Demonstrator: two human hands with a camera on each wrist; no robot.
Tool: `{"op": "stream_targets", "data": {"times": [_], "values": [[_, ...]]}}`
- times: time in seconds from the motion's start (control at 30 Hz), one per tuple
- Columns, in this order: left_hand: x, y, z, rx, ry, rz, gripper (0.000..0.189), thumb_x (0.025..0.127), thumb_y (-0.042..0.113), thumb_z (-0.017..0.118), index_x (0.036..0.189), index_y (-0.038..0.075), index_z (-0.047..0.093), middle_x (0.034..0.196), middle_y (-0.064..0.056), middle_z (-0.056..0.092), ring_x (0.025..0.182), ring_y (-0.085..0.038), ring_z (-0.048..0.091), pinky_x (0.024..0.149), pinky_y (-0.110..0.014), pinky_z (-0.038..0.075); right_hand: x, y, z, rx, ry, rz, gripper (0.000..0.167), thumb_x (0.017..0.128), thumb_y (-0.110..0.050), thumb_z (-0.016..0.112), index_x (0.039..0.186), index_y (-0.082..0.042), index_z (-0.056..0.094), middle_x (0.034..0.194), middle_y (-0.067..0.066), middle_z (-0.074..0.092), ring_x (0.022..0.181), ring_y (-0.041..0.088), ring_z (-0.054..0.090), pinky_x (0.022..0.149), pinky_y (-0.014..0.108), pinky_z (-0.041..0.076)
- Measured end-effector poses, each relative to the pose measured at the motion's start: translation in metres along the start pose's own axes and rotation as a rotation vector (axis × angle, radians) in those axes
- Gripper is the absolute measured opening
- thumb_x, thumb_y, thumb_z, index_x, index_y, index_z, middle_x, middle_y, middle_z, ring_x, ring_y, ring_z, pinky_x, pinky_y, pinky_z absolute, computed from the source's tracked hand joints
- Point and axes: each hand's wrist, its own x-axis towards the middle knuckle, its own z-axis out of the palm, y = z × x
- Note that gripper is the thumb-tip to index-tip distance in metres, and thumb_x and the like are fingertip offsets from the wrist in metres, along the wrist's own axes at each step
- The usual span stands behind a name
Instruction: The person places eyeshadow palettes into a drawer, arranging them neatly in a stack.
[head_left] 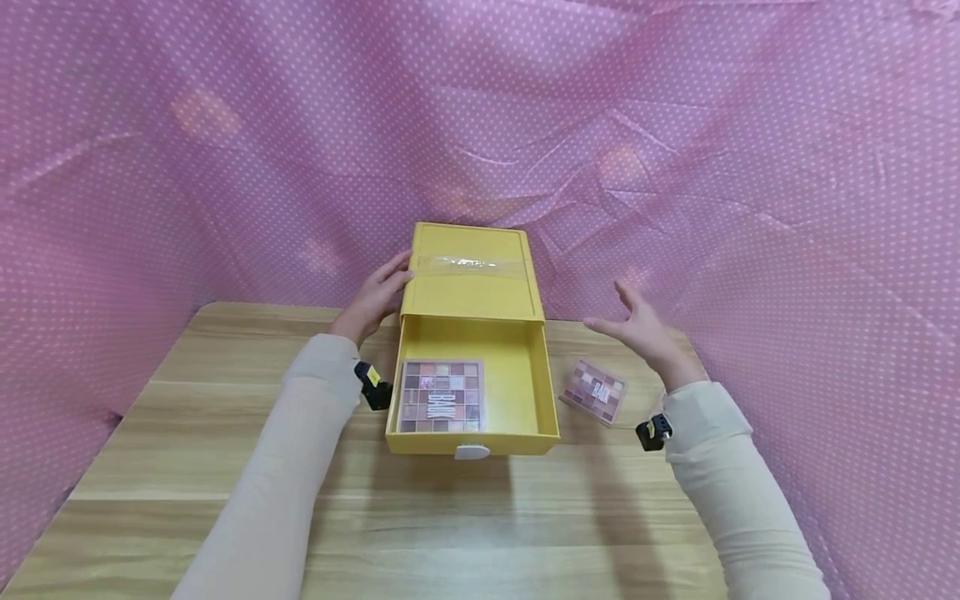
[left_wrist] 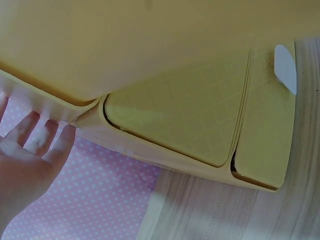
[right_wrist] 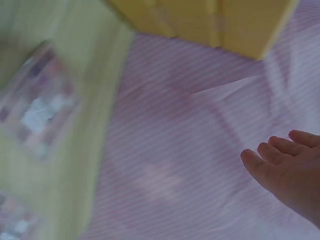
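A yellow drawer box (head_left: pixel 471 296) stands on the table with its drawer (head_left: pixel 517 400) pulled out. In the drawer's left part lies a square eyeshadow palette (head_left: pixel 442 398). Against the box's left side rests my left hand (head_left: pixel 375 296); its fingertips touch the yellow wall in the left wrist view, where the fingers (left_wrist: pixel 59 145) are spread. To the right of the box my right hand (head_left: pixel 641 333) hovers with thumb and fingers apart, holding nothing. A smaller eyeshadow palette (head_left: pixel 596 392) lies on the table just beside the drawer, below that hand; it is blurred in the right wrist view.
A white handle (head_left: pixel 472 452) juts from the drawer front. Clear tape (head_left: pixel 472 265) crosses the box top. Another patterned item (right_wrist: pixel 17 220) shows in the right wrist view's lower left corner. Pink dotted cloth (head_left: pixel 480 108) hangs behind and beside the wooden table (head_left: pixel 247 400).
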Motion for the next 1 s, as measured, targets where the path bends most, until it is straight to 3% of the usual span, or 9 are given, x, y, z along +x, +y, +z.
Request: {"op": "stream_targets", "data": {"times": [0.33,0.53,0.73,1.0], "values": [[0.001,0.0,0.0,-0.024,0.003,0.003,0.048,0.09,0.02,0.046,0.135,0.02,0.03,0.136,-0.007,0.028,0.111,-0.028,0.042,0.079,-0.03,0.047,0.003,0.067,0.015,-0.062,-0.048,0.187,0.104,0.07,-0.04,0.068,0.138,-0.007,-0.003,0.14,0.021,0.002,0.124,0.04,0.006,0.096,0.057,0.013],[0.001,0.001,-0.001,-0.01,-0.003,0.006,0.048,0.09,0.021,0.046,0.136,0.021,0.03,0.137,-0.007,0.026,0.113,-0.027,0.041,0.082,-0.033,0.045,-0.005,0.1,0.026,-0.06,-0.037,0.26,0.105,0.071,-0.038,0.068,0.136,0.0,-0.004,0.138,0.027,0.002,0.122,0.044,0.007,0.095,0.059,0.013],[0.003,-0.002,-0.002,-0.002,0.007,0.007,0.048,0.09,0.022,0.047,0.135,0.022,0.03,0.138,-0.006,0.026,0.113,-0.027,0.041,0.083,-0.033,0.044,-0.012,0.12,0.038,0.008,-0.051,0.29,0.105,0.072,-0.029,0.068,0.135,-0.001,-0.011,0.138,0.026,-0.006,0.123,0.043,0.0,0.097,0.057,0.006],[0.003,-0.002,-0.001,-0.007,-0.001,0.012,0.049,0.09,0.022,0.047,0.135,0.022,0.031,0.138,-0.005,0.026,0.114,-0.025,0.04,0.086,-0.036,0.042,-0.015,0.136,0.051,-0.086,-0.039,0.313,0.103,0.071,-0.024,0.07,0.133,0.008,-0.006,0.136,0.031,0.001,0.122,0.045,0.006,0.098,0.054,0.009]]}}
